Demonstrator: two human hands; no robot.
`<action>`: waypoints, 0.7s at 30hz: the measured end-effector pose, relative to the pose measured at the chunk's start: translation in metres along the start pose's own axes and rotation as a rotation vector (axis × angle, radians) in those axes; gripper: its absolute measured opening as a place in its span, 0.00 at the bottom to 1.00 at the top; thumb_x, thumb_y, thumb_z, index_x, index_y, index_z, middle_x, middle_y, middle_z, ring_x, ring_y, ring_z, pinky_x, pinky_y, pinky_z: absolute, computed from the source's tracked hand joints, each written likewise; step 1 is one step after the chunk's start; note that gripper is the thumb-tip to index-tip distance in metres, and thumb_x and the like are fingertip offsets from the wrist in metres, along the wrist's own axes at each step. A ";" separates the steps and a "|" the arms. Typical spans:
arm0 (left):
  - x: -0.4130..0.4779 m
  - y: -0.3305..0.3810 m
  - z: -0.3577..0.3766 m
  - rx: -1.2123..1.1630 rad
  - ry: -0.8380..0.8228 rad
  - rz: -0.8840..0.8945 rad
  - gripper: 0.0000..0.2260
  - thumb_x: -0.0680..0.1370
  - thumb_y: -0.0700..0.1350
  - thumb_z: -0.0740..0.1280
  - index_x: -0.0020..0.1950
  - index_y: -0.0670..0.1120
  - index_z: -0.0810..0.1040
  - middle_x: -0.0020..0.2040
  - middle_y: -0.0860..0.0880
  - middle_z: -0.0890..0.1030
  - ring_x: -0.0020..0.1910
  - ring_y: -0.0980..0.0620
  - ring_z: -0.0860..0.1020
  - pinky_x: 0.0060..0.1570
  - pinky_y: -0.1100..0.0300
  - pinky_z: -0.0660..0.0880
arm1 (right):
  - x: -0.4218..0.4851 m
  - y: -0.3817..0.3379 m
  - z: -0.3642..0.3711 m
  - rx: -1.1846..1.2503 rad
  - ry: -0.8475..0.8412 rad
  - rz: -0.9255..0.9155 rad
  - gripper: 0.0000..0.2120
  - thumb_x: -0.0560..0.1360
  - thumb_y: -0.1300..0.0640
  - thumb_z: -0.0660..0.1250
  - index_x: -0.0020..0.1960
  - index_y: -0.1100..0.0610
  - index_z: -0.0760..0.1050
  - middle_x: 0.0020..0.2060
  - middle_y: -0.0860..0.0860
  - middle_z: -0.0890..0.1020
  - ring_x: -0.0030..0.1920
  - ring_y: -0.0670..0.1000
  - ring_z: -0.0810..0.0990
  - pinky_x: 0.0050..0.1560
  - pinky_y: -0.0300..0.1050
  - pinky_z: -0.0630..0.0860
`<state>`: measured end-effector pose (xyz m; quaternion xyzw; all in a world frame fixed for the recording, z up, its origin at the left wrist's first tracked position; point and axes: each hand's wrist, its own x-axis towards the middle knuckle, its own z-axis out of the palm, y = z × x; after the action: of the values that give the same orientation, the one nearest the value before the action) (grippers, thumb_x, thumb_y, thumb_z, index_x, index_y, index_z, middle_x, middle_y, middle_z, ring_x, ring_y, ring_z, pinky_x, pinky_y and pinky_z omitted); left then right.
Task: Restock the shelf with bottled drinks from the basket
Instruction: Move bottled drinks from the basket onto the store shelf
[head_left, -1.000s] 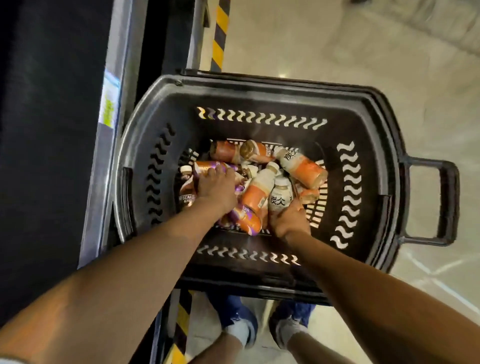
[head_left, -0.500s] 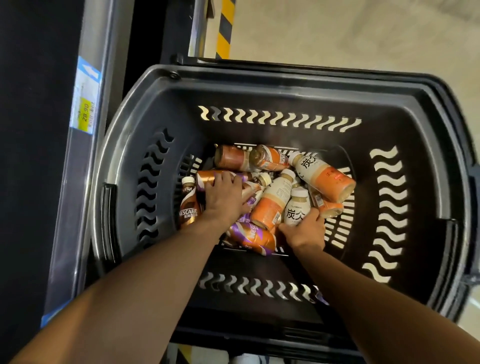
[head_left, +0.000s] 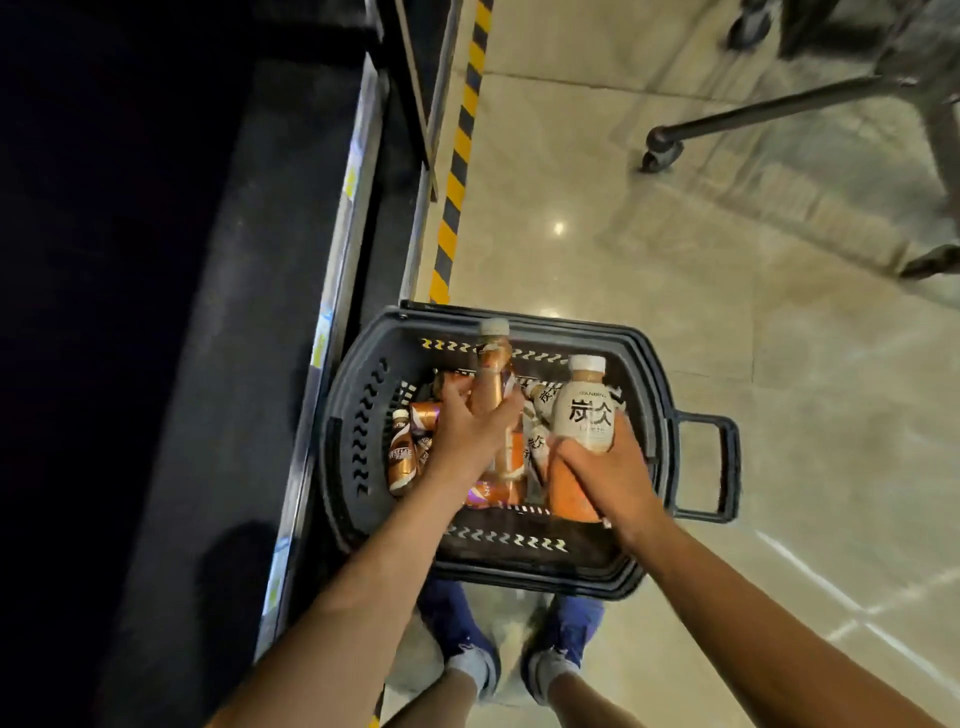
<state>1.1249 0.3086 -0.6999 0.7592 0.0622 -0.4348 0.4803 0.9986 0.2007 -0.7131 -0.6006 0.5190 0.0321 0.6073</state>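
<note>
A black plastic basket (head_left: 644, 374) stands on the floor beside the dark shelf (head_left: 249, 270). Several bottled drinks (head_left: 402, 457) lie inside it, brown and orange with white caps. My left hand (head_left: 470, 428) grips a slim copper-brown bottle (head_left: 493, 374) with a white cap, raised above the pile. My right hand (head_left: 605, 475) holds a stout white-and-orange bottle (head_left: 584, 415) with black characters on its label, also lifted upright over the basket.
The shelf edge with price tags (head_left: 322, 343) runs along the left. A yellow-black striped floor strip (head_left: 460, 156) borders it. A wheeled metal cart leg (head_left: 662, 148) stands at the far right on the tiled floor. My blue shoes (head_left: 467, 644) are below the basket.
Both hands have risen out of the pile, each lifting a bottle upright. The view has pulled back and up, so the basket looks smaller and more floor shows.
</note>
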 end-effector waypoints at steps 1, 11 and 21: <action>-0.030 0.027 -0.004 -0.061 0.011 0.020 0.22 0.75 0.54 0.72 0.64 0.50 0.69 0.54 0.52 0.78 0.50 0.52 0.80 0.47 0.56 0.76 | -0.025 -0.033 -0.011 0.026 -0.002 -0.037 0.25 0.67 0.51 0.78 0.60 0.48 0.70 0.50 0.48 0.82 0.49 0.50 0.83 0.49 0.48 0.79; -0.317 0.244 -0.074 -0.381 0.007 0.341 0.06 0.74 0.56 0.67 0.51 0.64 0.79 0.49 0.50 0.85 0.51 0.46 0.83 0.53 0.42 0.79 | -0.256 -0.315 -0.116 0.231 -0.206 -0.415 0.20 0.68 0.53 0.76 0.58 0.49 0.74 0.47 0.50 0.85 0.45 0.51 0.85 0.43 0.49 0.81; -0.565 0.268 -0.113 -0.593 0.284 0.591 0.21 0.69 0.55 0.71 0.61 0.53 0.78 0.52 0.46 0.85 0.49 0.44 0.84 0.53 0.43 0.79 | -0.456 -0.406 -0.130 0.123 -0.671 -0.706 0.23 0.58 0.46 0.76 0.52 0.47 0.78 0.44 0.51 0.85 0.42 0.51 0.84 0.41 0.49 0.82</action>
<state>0.9831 0.4377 -0.0935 0.6259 0.0300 -0.1333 0.7678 0.9816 0.2555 -0.0915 -0.6595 0.0601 -0.0147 0.7492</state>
